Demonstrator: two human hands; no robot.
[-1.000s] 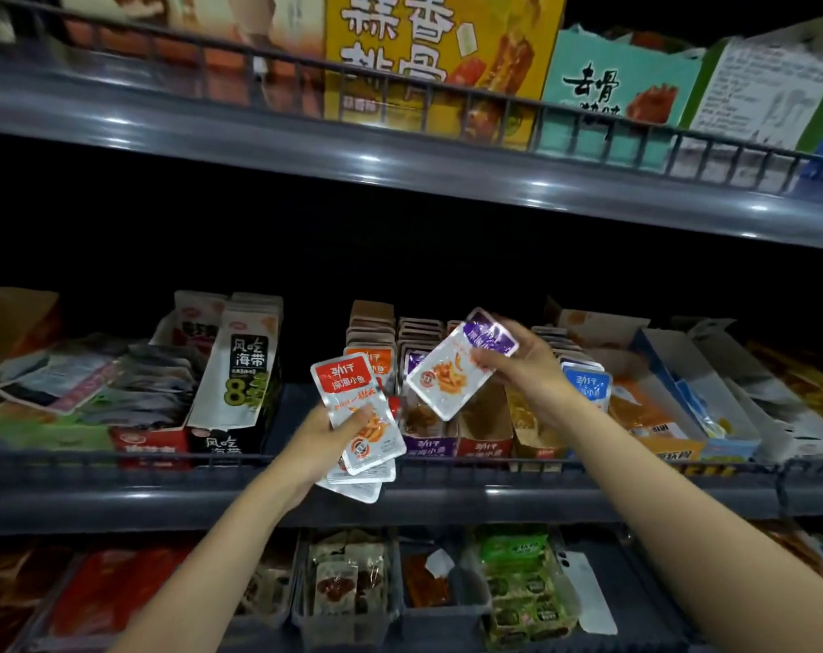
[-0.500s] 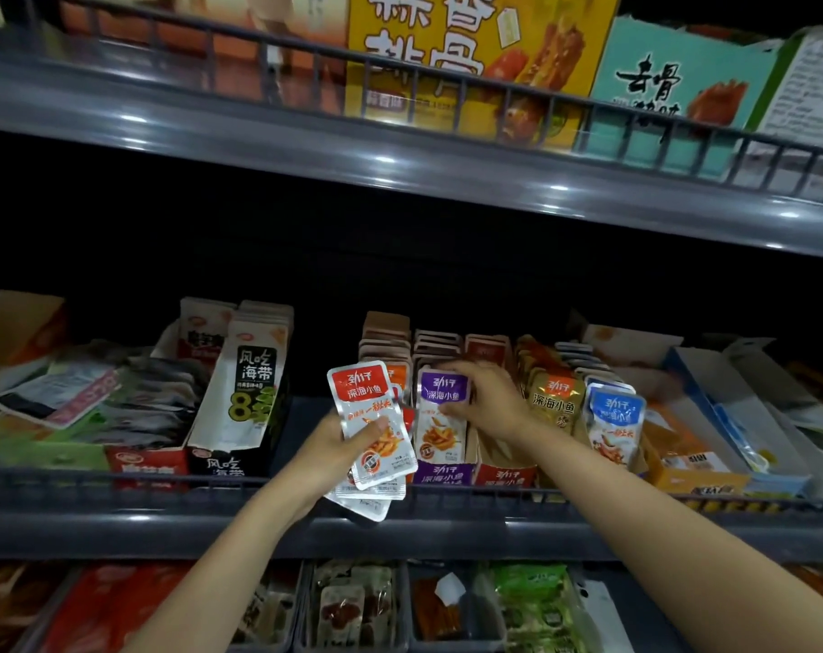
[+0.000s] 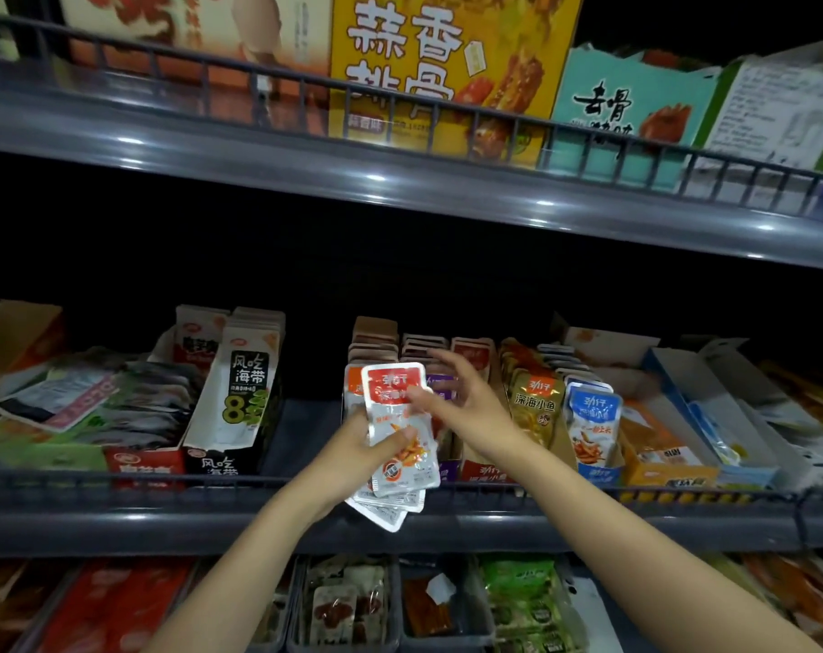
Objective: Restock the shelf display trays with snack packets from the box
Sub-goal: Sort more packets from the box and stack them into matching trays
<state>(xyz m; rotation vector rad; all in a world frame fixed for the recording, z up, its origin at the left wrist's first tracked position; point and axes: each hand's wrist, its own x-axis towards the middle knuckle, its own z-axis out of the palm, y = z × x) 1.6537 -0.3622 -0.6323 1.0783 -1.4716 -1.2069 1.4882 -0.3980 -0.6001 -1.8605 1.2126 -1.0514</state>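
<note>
Purple packet now sits in its tray; right hand (image 3: 466, 407), fingers spread, reaches for the red packets (image 3: 400, 431) the left hand (image 3: 357, 452) is gripping.

You are looking at glossy plastic-film snack packets (image 3: 400, 431), their smooth white faces catching light in your left hand (image 3: 353, 450). The grey shelf edge (image 3: 400, 181) above is gleaming like smooth painted metal, bright highlights running along it, and a thin dark wire rail (image 3: 447, 110) is fronting the printed cardboard boxes (image 3: 452, 54). The display trays (image 3: 654, 468) are showing as matt printed card, while the gold packet (image 3: 536, 402) is shining with a metallic foil finish.
</note>
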